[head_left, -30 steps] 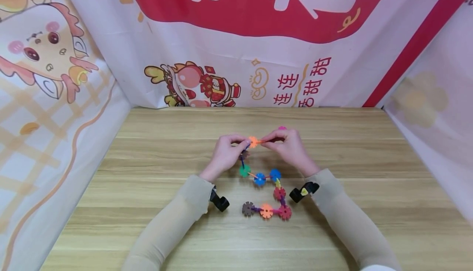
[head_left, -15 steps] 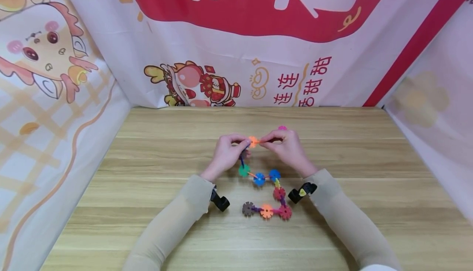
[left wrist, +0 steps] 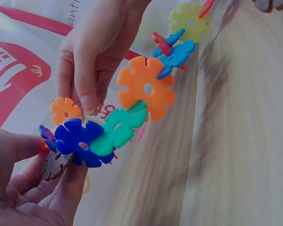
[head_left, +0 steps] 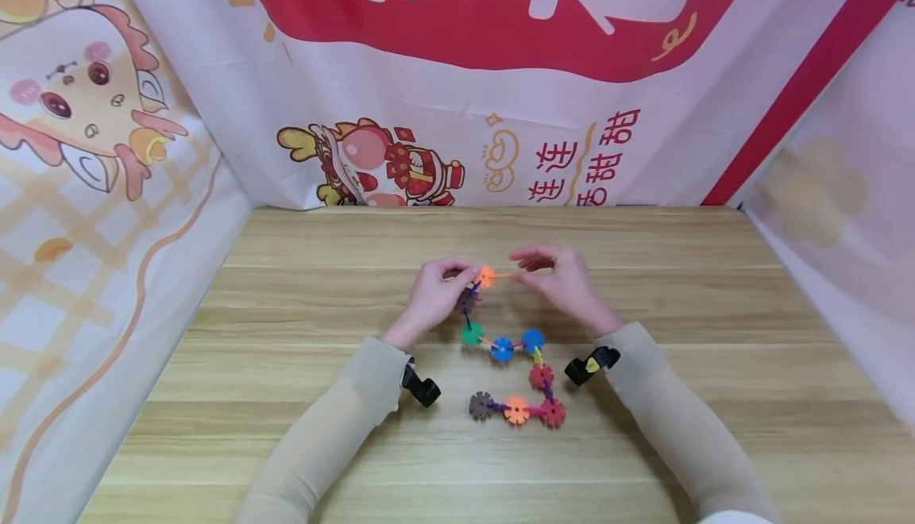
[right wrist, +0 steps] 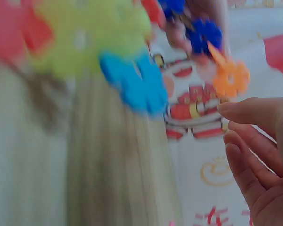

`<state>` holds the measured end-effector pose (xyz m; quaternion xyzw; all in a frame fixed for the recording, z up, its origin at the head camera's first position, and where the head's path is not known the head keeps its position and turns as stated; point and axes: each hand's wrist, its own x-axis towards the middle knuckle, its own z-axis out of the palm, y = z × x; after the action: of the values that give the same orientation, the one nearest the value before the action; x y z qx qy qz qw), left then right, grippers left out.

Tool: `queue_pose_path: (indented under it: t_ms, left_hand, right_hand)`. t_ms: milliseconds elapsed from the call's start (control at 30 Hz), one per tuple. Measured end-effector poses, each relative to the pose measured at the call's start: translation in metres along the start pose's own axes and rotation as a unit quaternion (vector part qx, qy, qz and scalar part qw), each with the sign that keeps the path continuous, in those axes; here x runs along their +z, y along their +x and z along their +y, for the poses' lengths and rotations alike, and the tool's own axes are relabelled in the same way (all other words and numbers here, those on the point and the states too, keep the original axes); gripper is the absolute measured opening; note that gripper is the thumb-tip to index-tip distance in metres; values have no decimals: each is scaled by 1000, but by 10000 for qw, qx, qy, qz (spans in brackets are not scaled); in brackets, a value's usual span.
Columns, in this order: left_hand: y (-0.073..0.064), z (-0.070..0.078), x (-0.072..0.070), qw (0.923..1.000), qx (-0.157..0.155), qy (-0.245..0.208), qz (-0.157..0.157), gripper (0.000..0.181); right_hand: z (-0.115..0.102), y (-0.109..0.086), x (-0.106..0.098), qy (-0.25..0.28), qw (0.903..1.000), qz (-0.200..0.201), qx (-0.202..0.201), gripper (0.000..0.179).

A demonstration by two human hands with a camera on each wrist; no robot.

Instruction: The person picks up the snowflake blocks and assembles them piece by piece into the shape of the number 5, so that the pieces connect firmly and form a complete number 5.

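Observation:
A chain of interlocking snowflake discs winds over the table towards me. My left hand (head_left: 432, 295) pinches its far end, where a dark blue disc (left wrist: 70, 134) and a brown disc (left wrist: 57, 165) sit between thumb and fingers in the left wrist view. Beyond the fingertips sticks out an orange disc (head_left: 486, 276), with another orange disc slotted edge-on to its right. My right hand (head_left: 563, 282) is beside that end, thumb and fingers spread apart and holding nothing. Lower along the chain come a green disc (head_left: 472, 334), a blue disc (head_left: 502, 349) and a red disc (head_left: 553, 413).
The chain's near end is a brown disc (head_left: 481, 406) beside an orange disc (head_left: 516, 410). Printed cloth (head_left: 457, 95) hangs behind the wooden table (head_left: 322, 286) and along both sides. A black wrist camera (head_left: 422, 387) sits on each sleeve.
My right hand has let go of the orange disc at the chain's end, and its fingers have spread and drawn slightly right. My left hand keeps its pinch, shifted very slightly left.

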<state>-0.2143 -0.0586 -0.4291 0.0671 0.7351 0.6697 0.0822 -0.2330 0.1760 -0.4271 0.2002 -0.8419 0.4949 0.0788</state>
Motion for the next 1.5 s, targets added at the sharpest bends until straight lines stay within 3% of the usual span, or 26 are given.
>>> queue_pose_path:
  t_ms: [200, 533, 600, 800, 1033, 1167, 1300, 1500]
  left_hand:
    - [1, -2, -2, 9964, 325, 771, 149, 18]
    - [-4, 8, 0, 9991, 147, 384, -84, 20]
    - [1, 1, -1, 9993, 176, 320, -95, 21]
    - [0, -1, -1, 9994, 279, 191, -116, 21]
    - [-1, -1, -2, 9990, 356, 228, -137, 18]
    - [-1, -1, -2, 9984, 398, 390, -81, 18]
    - [-2, -1, -2, 9980, 386, 489, -38, 18]
    - [-2, -1, -4, 9975, 387, 588, 67, 18]
  right_hand:
    - [27, 12, -18, -189, 9953, 141, 936, 29]
    - [55, 25, -33, -528, 9867, 225, 1520, 34]
    - [59, 28, -37, -702, 9837, 233, 1639, 37]
    - [69, 36, -39, -960, 9752, 8, 1994, 44]
    - [72, 42, -37, -1189, 9685, -182, 2182, 33]
    - [74, 43, -37, -905, 9662, -87, 2412, 31]
    - [71, 39, -37, -248, 9669, -31, 2538, 28]
    - [49, 27, -37, 343, 9744, -55, 2222, 25]
